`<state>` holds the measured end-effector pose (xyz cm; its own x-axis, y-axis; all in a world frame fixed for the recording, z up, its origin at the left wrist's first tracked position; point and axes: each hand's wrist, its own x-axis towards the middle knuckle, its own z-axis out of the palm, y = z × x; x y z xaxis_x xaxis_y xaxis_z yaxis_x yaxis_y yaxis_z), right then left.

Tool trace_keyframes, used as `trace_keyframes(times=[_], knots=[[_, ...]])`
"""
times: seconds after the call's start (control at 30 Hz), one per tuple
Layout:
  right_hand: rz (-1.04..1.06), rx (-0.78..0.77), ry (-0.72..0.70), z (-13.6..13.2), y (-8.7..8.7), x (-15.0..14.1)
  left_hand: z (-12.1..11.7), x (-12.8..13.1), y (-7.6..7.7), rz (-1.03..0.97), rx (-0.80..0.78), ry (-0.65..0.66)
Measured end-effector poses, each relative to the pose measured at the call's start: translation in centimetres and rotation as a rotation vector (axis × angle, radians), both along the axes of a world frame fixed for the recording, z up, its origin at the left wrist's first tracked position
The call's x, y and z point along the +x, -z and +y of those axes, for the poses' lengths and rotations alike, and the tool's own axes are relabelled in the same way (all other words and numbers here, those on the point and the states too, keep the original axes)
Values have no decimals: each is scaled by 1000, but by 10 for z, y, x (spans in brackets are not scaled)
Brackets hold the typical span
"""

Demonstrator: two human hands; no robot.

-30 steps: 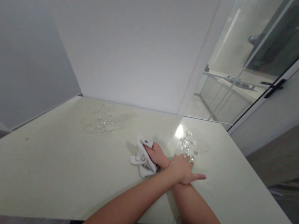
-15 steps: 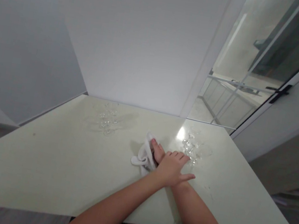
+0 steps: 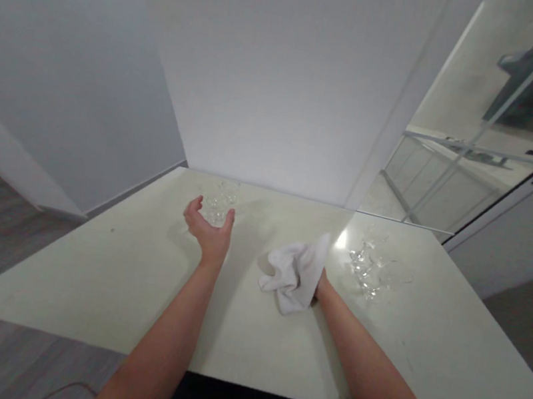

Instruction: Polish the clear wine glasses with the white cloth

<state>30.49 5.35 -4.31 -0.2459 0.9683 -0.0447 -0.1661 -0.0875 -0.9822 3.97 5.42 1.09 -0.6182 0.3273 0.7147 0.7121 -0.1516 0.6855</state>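
My left hand is at the left group of clear glasses, fingers and thumb spread apart in a curve on the near side of them. Whether it touches a glass, I cannot make out. A white cloth hangs crumpled over my right hand, which grips it; most of that hand's fingers are hidden behind the fabric. Right of the cloth is a second cluster of clear glasses, their outlines hard to separate.
All of this is on a pale, glossy table. A white wall rises at its back edge, with a glass-paned door to the right. A small dark spot marks the tabletop on the left.
My left hand has left my right wrist and moved left to the left glasses. The cloth, in my right hand, now hangs more spread out. The view has shifted slightly left.
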Motion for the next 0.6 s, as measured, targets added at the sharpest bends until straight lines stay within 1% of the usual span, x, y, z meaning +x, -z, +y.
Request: trace_keyframes(times=[0.07,0.1,0.13,0.27,0.4,0.5,0.57,0.6], knots=[[190,-152,34,-3,-7,0,4,3,7,-57,-8,10],[279,-200,41,-5,-11,0,6,4,10,-80,-5,17],[346,-211,36,-6,-15,0,8,5,12,-101,-1,23],[521,-149,15,-9,-26,1,16,0,21,-187,-19,28],[622,-120,23,-4,-26,5,19,-7,28,-303,-92,41],[626,-82,23,1,-23,7,18,-4,26,-319,-83,52],[638,-83,4,3,-23,6,14,3,21,-265,-4,99],[651,-90,-13,3,-23,6,11,8,18,-224,46,151]])
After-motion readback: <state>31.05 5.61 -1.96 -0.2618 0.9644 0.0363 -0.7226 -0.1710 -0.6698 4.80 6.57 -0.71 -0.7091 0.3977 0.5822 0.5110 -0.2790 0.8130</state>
